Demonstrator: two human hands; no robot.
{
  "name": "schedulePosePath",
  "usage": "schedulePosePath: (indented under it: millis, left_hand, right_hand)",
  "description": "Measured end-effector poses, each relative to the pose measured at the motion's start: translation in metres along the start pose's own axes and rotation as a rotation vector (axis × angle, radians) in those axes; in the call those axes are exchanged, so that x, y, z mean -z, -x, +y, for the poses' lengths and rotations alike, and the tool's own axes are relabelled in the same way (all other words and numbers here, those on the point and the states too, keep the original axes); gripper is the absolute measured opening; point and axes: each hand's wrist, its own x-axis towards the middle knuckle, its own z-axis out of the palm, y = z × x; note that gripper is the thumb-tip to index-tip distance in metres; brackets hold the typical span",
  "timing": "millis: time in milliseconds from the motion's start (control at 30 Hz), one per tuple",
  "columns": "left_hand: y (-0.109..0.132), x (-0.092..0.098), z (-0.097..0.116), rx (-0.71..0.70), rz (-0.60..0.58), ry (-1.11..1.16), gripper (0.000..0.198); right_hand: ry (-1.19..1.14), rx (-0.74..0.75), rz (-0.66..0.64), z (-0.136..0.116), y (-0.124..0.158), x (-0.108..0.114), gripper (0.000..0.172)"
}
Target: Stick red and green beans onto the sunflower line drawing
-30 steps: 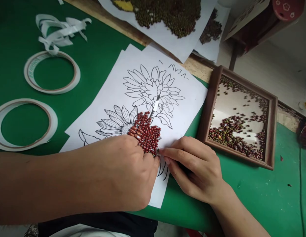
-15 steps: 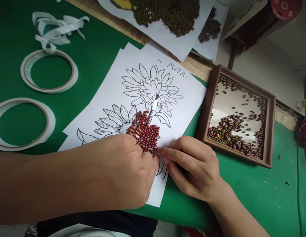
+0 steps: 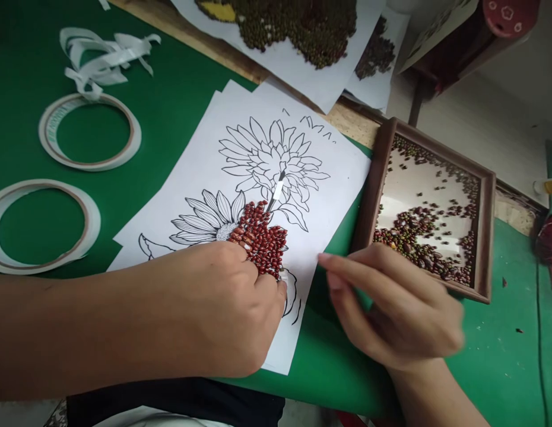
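Note:
A sheet of paper (image 3: pixel 338 166) printed with line-drawn flowers lies on top of other sheets. Dark red beans (image 3: pixel 260 240) cover a patch of the lower flower, close together. My left hand (image 3: pixel 231 308) rests on the drawing just below the beans, closed, its fingers curled under; what they may grip is hidden. A small pale bit shows beside its fingertip. My right hand (image 3: pixel 392 302) is off the paper's right edge, slightly blurred, with forefinger and thumb apart and nothing visible between them. Beyond it sits a brown framed tray (image 3: pixel 487 237) of mixed beans.
Two tape rolls (image 3: pixel 136 139) lie at the left on the green table (image 3: pixel 169 118), with crumpled tape strips (image 3: pixel 102 59) above them. At the back, another sheet (image 3: pixel 303 83) carries a dark green bean picture. A red-topped container (image 3: pixel 510 18) stands at the far right.
My right hand has drawn back from the edge of the bean patch, moving right toward the tray, and its fingertips have parted. My left hand has stayed in place.

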Motion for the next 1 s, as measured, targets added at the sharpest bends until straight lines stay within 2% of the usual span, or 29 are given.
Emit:
schedulePosePath:
  millis: [100,167,233,333,433,567,833,1000]
  left_hand:
    - [-0.001,0.005,-0.003,-0.022,-0.015,0.004,0.009]
    - [-0.003,0.008,-0.006,-0.046,-0.009,0.012,0.011]
    - [-0.004,0.011,-0.007,-0.061,0.009,0.017,0.013]
    - [-0.006,0.012,-0.007,-0.063,0.068,0.007,0.018]
    - [-0.005,0.007,-0.008,-0.018,0.12,0.004,0.026]
    - [-0.002,-0.001,-0.01,0.049,0.112,0.064,0.034]
    - [-0.001,-0.001,-0.005,0.01,0.048,0.066,0.03]
    - [-0.002,-0.002,-0.005,-0.035,0.068,0.035,0.026]
  right_hand:
    - [0.186,-0.107,0.196,0.019,0.0,0.021,0.044]
    - [0.347,-0.174,0.253,0.041,0.001,0.037,0.046]
    - [0.451,-0.223,0.155,0.064,0.004,0.052,0.055]
    - [0.496,-0.353,0.174,0.087,0.008,0.066,0.056]
    - [0.498,-0.419,0.211,0.088,0.006,0.065,0.058]
    - [0.463,-0.503,0.142,0.077,-0.001,0.057,0.059]
    - [0.438,-0.55,0.109,0.079,0.0,0.056,0.054]
    - [0.445,-0.556,0.107,0.08,0.0,0.055,0.053]
